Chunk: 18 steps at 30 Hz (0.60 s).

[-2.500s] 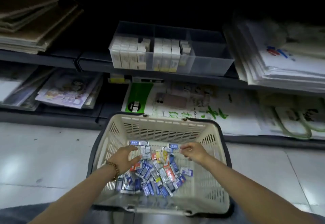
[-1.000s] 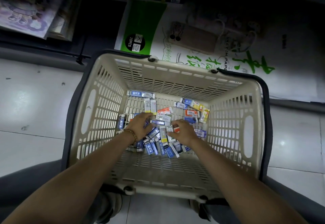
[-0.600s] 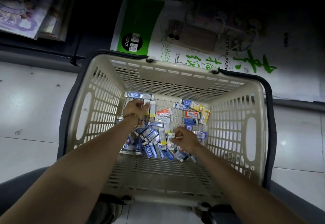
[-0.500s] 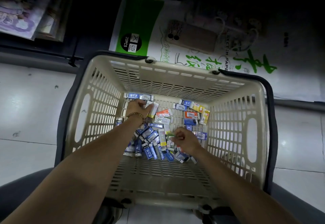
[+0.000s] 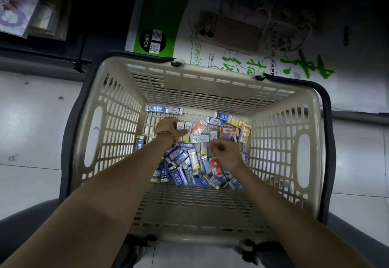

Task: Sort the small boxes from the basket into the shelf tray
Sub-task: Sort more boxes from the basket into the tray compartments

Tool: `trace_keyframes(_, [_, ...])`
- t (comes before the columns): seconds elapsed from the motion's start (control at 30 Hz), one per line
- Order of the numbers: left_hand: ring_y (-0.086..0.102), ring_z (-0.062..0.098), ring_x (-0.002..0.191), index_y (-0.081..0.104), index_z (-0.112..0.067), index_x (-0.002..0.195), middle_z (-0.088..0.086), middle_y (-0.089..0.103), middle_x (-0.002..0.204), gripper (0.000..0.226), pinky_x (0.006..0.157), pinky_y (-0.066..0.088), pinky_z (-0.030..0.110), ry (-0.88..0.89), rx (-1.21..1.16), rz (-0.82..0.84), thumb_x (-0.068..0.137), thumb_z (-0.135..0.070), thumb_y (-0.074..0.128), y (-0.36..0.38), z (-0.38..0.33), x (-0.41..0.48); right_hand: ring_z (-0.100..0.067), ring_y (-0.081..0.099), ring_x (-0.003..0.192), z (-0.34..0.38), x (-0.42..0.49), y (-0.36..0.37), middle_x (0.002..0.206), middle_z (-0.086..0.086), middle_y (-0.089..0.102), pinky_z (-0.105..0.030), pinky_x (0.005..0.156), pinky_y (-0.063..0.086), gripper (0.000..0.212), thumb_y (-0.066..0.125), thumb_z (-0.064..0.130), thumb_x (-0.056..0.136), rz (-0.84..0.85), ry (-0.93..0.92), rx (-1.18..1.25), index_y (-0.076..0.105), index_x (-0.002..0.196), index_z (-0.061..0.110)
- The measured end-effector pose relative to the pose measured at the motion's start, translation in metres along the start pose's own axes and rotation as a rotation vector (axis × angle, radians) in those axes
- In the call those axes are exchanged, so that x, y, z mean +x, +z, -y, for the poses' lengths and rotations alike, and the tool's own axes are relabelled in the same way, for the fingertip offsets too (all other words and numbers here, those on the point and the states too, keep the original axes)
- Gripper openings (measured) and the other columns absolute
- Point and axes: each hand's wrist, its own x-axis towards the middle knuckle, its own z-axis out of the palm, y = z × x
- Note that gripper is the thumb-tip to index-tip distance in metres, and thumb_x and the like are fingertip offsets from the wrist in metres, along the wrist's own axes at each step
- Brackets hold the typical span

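Note:
A beige plastic basket [image 5: 117, 133] with dark handles stands on the floor below me. Several small boxes [image 5: 185, 168], blue, white, orange and yellow, lie heaped on its bottom. My left hand [image 5: 168, 127], with a bead bracelet on the wrist, grips two small white boxes [image 5: 183, 126] near the far side of the heap. My right hand [image 5: 226, 154] hovers over the middle of the heap with curled fingers; whether it holds a box is hidden. The shelf tray is out of view.
A low shelf beyond the basket holds a large green and white paper pack [image 5: 210, 36] and picture books [image 5: 14, 8] at the far left. White floor tiles [image 5: 31, 137] lie on both sides. My knees [image 5: 19, 232] frame the basket's near end.
The view has tipped down from the shelf into the basket. My left hand reached to the heap's far side and took hold of white boxes. My right hand shifted slightly over the middle.

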Motion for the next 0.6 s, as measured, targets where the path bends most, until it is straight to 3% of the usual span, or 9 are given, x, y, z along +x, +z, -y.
trace_keyframes(0.07, [0.055, 0.027, 0.114, 0.059, -0.004, 0.121, 0.014, 0.060, 0.122, 0.059, 0.098, 0.045, 0.037, -0.010, 0.008, 0.045, 0.077, -0.040, 0.072, 0.002, -0.002, -0.001, -0.025, 0.065, 0.097, 0.000, -0.002, 0.012, 0.106, -0.015, 0.069, -0.025, 0.088, 0.051, 0.028, 0.066, 0.017, 0.087, 0.043, 0.092, -0.050, 0.067, 0.108, -0.001])
trace_keyframes(0.2, [0.054, 0.032, 0.115, 0.057, 0.005, 0.119, 0.021, 0.059, 0.124, 0.060, 0.099, 0.043, 0.038, -0.032, -0.014, 0.065, 0.080, -0.039, 0.069, -0.001, -0.006, -0.003, -0.024, 0.059, 0.099, 0.005, -0.003, 0.026, 0.105, -0.006, 0.064, -0.034, 0.090, 0.047, 0.040, 0.073, 0.031, 0.081, -0.050, 0.304, 0.068, 0.059, 0.107, 0.004])
trace_keyframes(0.3, [0.055, 0.028, 0.113, 0.058, 0.001, 0.121, 0.017, 0.061, 0.120, 0.058, 0.097, 0.045, 0.035, 0.000, 0.008, 0.055, 0.080, -0.039, 0.070, 0.001, -0.005, -0.005, -0.025, 0.058, 0.092, 0.009, -0.010, 0.036, 0.087, 0.001, 0.056, -0.037, 0.085, 0.049, 0.041, 0.077, 0.028, 0.077, -0.040, 0.340, 0.079, 0.050, 0.101, 0.009])
trace_keyframes(0.4, [0.052, 0.026, 0.118, 0.052, -0.003, 0.129, 0.013, 0.056, 0.128, 0.064, 0.100, 0.042, 0.032, -0.004, 0.002, 0.076, 0.080, -0.041, 0.069, 0.002, -0.002, -0.006, -0.028, 0.061, 0.096, 0.007, -0.014, 0.047, 0.096, -0.009, 0.063, -0.042, 0.086, 0.050, 0.032, 0.077, 0.030, 0.078, 0.015, 0.281, -0.113, 0.060, 0.095, 0.008])
trace_keyframes(0.5, [0.042, 0.027, 0.129, 0.041, -0.003, 0.137, 0.013, 0.043, 0.142, 0.073, 0.107, 0.035, 0.032, -0.027, 0.033, 0.143, 0.082, -0.044, 0.065, -0.001, 0.002, -0.007, -0.025, 0.062, 0.098, 0.003, -0.013, 0.053, 0.100, -0.007, 0.069, -0.041, 0.091, 0.047, 0.029, 0.074, 0.036, 0.080, 0.040, 0.252, -0.255, 0.070, 0.092, 0.011])
trace_keyframes(0.6, [0.042, 0.028, 0.129, 0.040, -0.001, 0.137, 0.013, 0.042, 0.143, 0.074, 0.106, 0.035, 0.032, -0.033, 0.012, 0.165, 0.082, -0.044, 0.065, -0.001, 0.004, -0.006, -0.020, 0.062, 0.087, -0.001, -0.011, 0.049, 0.097, -0.006, 0.070, -0.039, 0.089, 0.049, 0.024, 0.075, 0.030, 0.080, 0.042, 0.313, -0.093, 0.071, 0.090, 0.009])
